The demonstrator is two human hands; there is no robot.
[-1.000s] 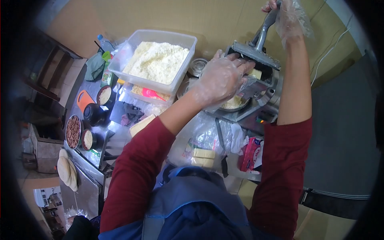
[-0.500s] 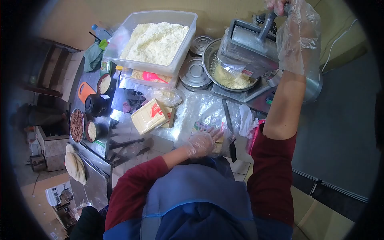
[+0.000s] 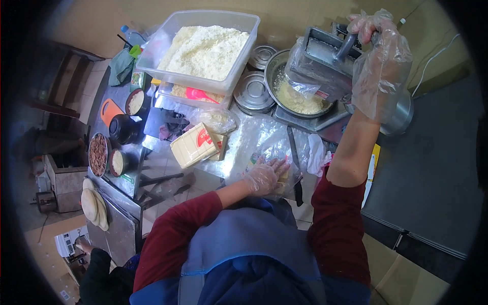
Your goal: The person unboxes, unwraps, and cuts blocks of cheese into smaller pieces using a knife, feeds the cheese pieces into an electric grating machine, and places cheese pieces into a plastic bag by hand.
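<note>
- Right hand [image 3: 375, 29], clear-gloved, clamps the curved grey metal lever [image 3: 346, 49], far right; steady, even pressure suits it.
- Left hand [image 3: 263, 178], fingers apart, touches crinkled clear plastic sheet [image 3: 264, 136], near centre, safely off the lever.

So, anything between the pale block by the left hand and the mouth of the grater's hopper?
Yes: the press plate sits in the mouth of the hopper, right hand on its lever.

"Where is the person's left hand [image 3: 263, 178]?"
"Spread over the plastic sheet [image 3: 262, 134] at the table [image 3: 216, 168]'s near edge, beside the knife [image 3: 298, 191]."
"And the right hand [image 3: 377, 31]?"
"Gripping the machine [image 3: 325, 68]'s handle [image 3: 347, 48], toward the far right corner."
</note>
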